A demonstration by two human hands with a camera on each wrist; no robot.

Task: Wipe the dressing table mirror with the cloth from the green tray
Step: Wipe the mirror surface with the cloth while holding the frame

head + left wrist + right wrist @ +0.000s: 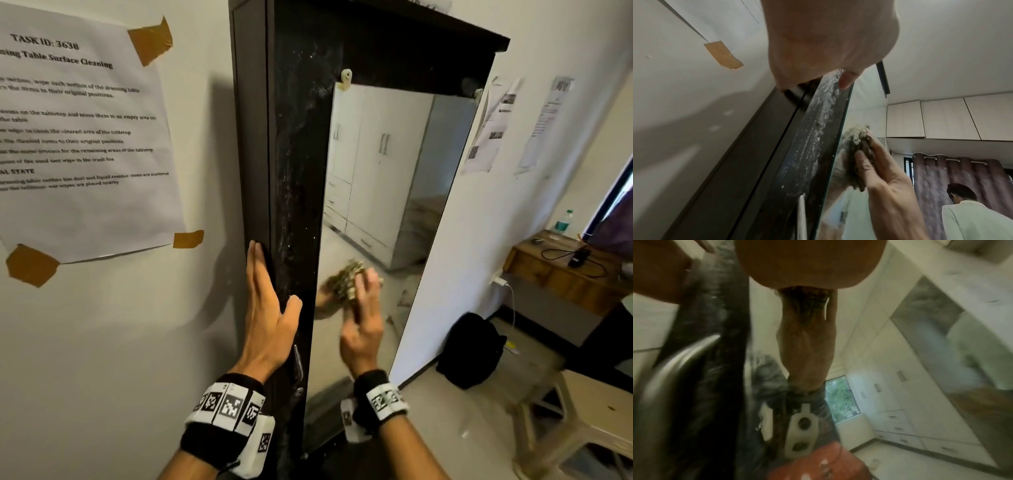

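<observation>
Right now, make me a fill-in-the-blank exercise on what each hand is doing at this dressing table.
1. The right hand presses the cloth against the ____.
2. The left hand lies with straight fingers on the dark ____ beside the mirror.
3. White dusty streaks show on the frame, to the ____ of the glass in the head view.
4. The sheet on the wall is fixed with brown ____.

Missing words: mirror; frame; left; tape

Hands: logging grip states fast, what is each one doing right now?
Left hand: open, fingers straight, resting on the dark cabinet frame.
Right hand: holding the cloth against the mirror.
</observation>
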